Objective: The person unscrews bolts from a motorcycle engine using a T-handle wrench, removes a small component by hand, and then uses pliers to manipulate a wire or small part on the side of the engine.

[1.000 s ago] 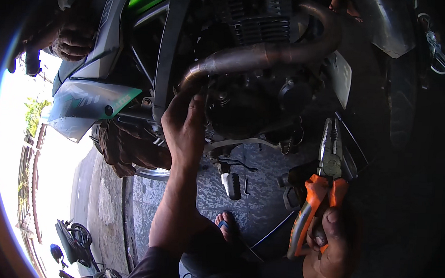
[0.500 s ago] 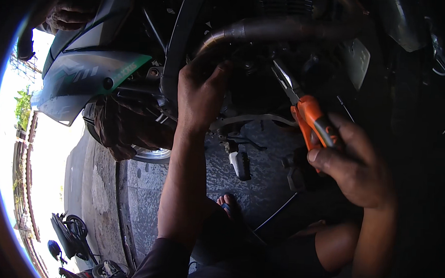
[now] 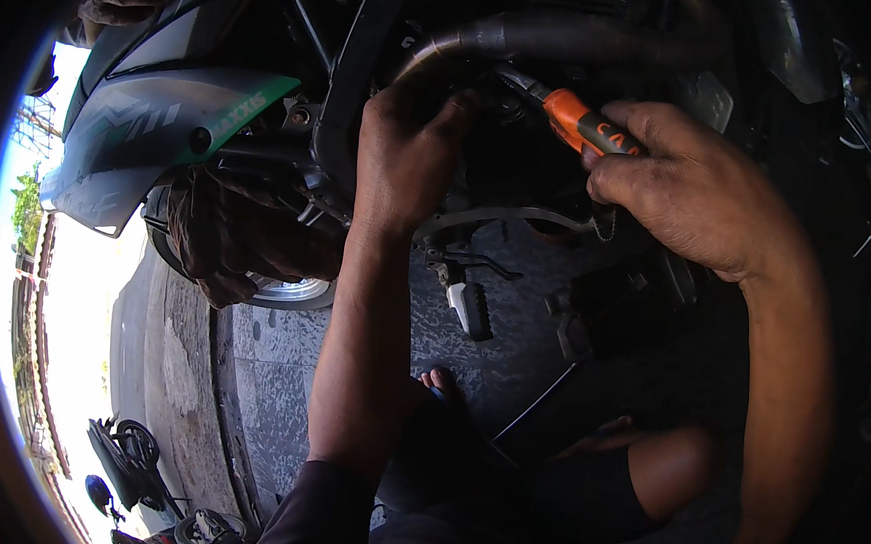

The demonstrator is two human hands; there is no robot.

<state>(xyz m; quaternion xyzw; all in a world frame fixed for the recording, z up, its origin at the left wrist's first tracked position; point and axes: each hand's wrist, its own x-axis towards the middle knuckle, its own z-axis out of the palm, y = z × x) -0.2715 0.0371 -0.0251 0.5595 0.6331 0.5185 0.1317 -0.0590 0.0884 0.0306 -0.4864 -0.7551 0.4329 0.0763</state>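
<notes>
My right hand (image 3: 687, 181) is closed round the orange-and-black handles of long-nose pliers (image 3: 583, 125). The metal jaws point up and left into the dark engine area, just beneath the brown exhaust pipe (image 3: 562, 42). Further left, my left hand (image 3: 411, 154) reaches under the bend of that pipe, thumb toward the pliers' tips. Its fingers curl into shadow, and what they hold is hidden. Around both hands is a motorcycle, with a grey-and-green side fairing (image 3: 184, 130) on the left. Below my hands hangs a footpeg (image 3: 468, 310) with a black rubber pad.
A dark, crumpled glove-like cloth (image 3: 243, 234) hangs beside the fairing near a wheel (image 3: 294, 293). A thin cable (image 3: 537, 403) lies on the grey floor by dark boxy objects (image 3: 619, 304). Another motorcycle (image 3: 136, 463) stands outside at lower left.
My right hand has moved up with the pliers, bringing their jaws closer to my left hand beneath the pipe. The left hand stays in nearly the same place; the view has shifted slightly.
</notes>
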